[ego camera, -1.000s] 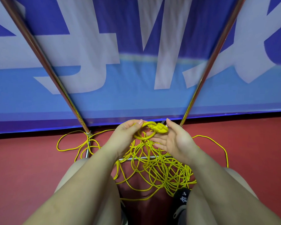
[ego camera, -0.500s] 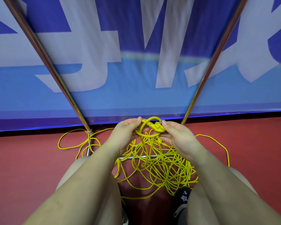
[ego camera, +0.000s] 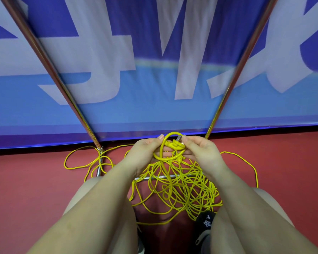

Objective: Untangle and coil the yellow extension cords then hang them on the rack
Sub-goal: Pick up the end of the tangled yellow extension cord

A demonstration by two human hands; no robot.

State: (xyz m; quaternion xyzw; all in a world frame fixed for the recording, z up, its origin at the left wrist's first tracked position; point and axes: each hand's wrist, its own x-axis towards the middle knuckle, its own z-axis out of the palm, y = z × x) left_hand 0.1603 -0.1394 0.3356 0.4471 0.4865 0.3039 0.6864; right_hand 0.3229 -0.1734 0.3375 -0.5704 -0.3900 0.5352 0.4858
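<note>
Here the left hand (ego camera: 145, 153) and right hand (ego camera: 202, 153) pinch a plug end (ego camera: 174, 145) above the tangled yellow cords (ego camera: 182, 189), untangling barely begun; next, feed it back through its loop (ego camera: 165, 153)

The extension cords (ego camera: 174, 187) and their plug (ego camera: 174, 145) are bright yellow. The floor (ego camera: 35, 189) is red; the banner (ego camera: 154, 99) is blue with pale lettering. The rack (ego camera: 50, 65) poles are shiny silver.

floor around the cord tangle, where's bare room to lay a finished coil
Bare red floor lies left of the left rack pole and outside the stray loop, and right of the far right cord arc. Between the knees the yellow tangle crowds everything under both hands.
</note>
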